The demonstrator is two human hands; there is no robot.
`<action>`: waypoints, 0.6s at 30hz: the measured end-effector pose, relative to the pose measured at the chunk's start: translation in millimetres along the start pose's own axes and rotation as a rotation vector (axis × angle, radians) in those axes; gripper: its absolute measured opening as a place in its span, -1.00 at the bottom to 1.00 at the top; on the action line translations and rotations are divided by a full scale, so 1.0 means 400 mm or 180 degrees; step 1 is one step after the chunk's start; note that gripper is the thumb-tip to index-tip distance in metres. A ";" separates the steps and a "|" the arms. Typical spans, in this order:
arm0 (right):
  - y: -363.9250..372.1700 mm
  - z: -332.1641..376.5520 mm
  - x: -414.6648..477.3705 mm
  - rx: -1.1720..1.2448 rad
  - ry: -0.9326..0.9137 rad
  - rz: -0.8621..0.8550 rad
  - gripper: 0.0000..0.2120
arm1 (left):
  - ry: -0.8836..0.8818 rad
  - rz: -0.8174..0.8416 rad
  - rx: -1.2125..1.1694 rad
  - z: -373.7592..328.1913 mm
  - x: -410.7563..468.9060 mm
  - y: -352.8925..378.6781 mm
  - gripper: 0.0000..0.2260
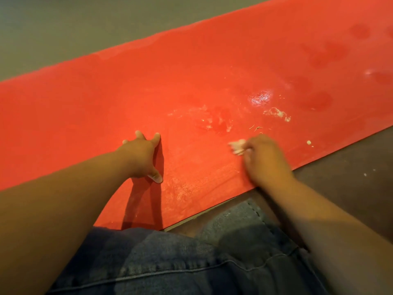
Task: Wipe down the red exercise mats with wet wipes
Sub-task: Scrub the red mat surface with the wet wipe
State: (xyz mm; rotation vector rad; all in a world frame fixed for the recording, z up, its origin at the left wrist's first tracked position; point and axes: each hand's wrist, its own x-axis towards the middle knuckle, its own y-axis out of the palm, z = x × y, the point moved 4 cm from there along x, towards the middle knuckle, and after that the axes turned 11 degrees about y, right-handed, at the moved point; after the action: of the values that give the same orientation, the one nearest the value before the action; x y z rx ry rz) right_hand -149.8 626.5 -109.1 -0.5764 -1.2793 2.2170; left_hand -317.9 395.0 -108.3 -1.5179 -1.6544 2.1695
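The red mat lies on the floor, running from near left to far right, just beyond your jeans. Your right hand, blurred, holds a crumpled wet wipe on the mat near its near edge, fingers curled round it. Your left hand rests on the mat, fingers spread wide. White scraps and a wet sheen lie just beyond.
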 end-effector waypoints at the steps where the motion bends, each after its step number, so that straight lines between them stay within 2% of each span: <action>1: -0.035 -0.049 0.017 -0.0054 0.0324 -0.0277 -0.82 | 0.0008 -0.0023 0.0022 0.001 0.001 0.000 0.23; 3: -0.042 -0.060 -0.004 -0.0091 0.0553 -0.0404 -0.78 | 0.0023 -0.0050 0.0080 0.001 0.001 0.000 0.23; 4: -0.021 -0.028 -0.033 0.0001 0.0416 -0.0284 -0.73 | 0.0032 -0.0062 0.0117 0.002 -0.001 0.000 0.23; 6: 0.042 0.061 -0.115 0.0257 -0.0195 0.0117 -0.67 | 0.0041 -0.0077 0.0157 0.002 -0.007 0.000 0.21; 8: 0.104 0.135 -0.206 0.0163 -0.0914 0.0604 -0.74 | 0.0064 -0.0097 0.0237 -0.003 -0.013 0.001 0.18; 9: 0.111 0.146 -0.229 0.0117 -0.1092 0.0760 -0.78 | 0.0094 -0.0105 0.0286 -0.006 -0.016 0.002 0.16; 11: 0.075 0.104 -0.198 0.0007 -0.0882 0.0834 -0.84 | 0.0155 -0.0115 0.0355 -0.014 -0.019 0.009 0.10; 13: -0.007 0.019 -0.126 -0.0091 -0.0300 0.0633 -0.86 | 0.0162 -0.0110 0.0371 -0.019 -0.022 0.013 0.06; 16: -0.114 -0.113 -0.066 -0.0471 0.0577 -0.0093 -0.85 | 0.0130 -0.0081 0.0346 -0.026 -0.022 0.012 0.06; 18: -0.094 -0.083 -0.098 -0.0988 0.0434 -0.0135 -0.79 | 0.0124 -0.0082 0.0319 -0.033 -0.023 0.005 0.06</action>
State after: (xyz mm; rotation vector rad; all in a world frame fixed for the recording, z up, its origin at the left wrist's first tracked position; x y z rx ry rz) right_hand -91.6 640.2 -87.1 -0.7936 -1.5578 1.9210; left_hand -302.9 398.9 -103.4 -1.4941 -1.5205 2.1601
